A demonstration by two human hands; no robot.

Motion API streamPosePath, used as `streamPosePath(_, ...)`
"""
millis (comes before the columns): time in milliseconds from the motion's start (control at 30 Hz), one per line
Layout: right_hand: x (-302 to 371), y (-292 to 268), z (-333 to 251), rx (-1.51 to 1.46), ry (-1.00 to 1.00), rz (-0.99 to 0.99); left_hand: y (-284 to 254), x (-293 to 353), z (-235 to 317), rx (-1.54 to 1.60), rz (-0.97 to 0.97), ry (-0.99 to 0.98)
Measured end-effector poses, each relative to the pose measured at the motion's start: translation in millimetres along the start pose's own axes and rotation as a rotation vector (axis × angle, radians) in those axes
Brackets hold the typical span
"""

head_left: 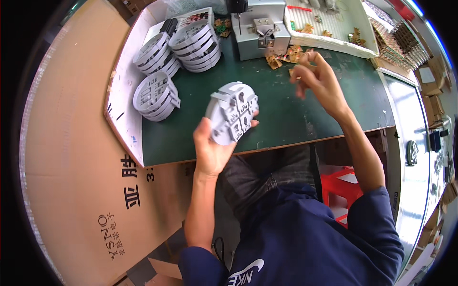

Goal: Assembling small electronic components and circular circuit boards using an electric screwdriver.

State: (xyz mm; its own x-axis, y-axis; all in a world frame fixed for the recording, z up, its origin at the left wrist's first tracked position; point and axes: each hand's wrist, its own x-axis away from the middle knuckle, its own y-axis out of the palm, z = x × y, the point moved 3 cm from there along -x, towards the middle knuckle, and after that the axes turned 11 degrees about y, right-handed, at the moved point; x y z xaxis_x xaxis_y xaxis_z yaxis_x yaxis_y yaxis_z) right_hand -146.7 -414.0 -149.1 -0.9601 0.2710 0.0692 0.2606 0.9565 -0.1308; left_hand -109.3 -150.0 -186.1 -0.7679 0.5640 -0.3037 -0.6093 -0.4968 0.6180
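My left hand (pixel 213 151) is closed round a light grey round plastic housing (pixel 234 113), tilted above the table's front edge. Its moulded inside, full of ribs and slots, faces up. Over the right part of the table, my right hand (pixel 320 82) has its fingers curved and apart, with slightly blurred tips. Nothing shows between them. Just beyond those fingers lies a loose cluster of small brown circuit boards (pixel 292 55). Several similar grey housings stand in stacks at the left, one nearer stack (pixel 156 97) and a taller one (pixel 196 46) behind it.
A grey metal machine (pixel 261 33) stands at the table's back, beside a black-handled driver (pixel 237 6). At the back right is a white foam tray (pixel 329 42) with small parts. A cardboard wall (pixel 125 90) borders the green tabletop's (pixel 281 107) left side. A red stool (pixel 339 188) is below.
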Motion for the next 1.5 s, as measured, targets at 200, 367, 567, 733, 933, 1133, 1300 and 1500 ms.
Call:
streamPosePath(200, 18, 5, 20, -0.281, 0.198, -0.124, -3, 8, -2, 0.497, 0.130, -0.066)
streamPosePath(367, 20, 2, 27, -0.306, 0.163, -0.214, -5, 11, 4, 0.458, 0.132, -0.060)
streamPosePath(567, 22, 8, 22, 0.091, 0.021, -0.161, -9, 14, 8, 0.339, 0.173, -0.052)
streamPosePath(733, 19, 6, 34, 0.117, 0.069, -0.094, -10, 16, 9, 0.264, 0.203, -0.049)
streamPosePath(933, 30, 12, 31, 0.260, -0.003, -0.059, -15, 18, 8, 0.177, 0.181, -0.056)
streamPosePath(1133, 33, 16, 26, 0.043, -0.013, -0.061, 12, -2, 11, -1.031, -0.017, 0.127)
streamPosePath(1300, 30, 16, 35, -0.200, -0.003, -0.179, 30, -9, -20, -1.662, -0.148, 0.287)
streamPosePath(1500, 39, 17, 33, -0.299, 0.002, -0.229, 46, -17, -6, -1.515, -0.126, 0.472)
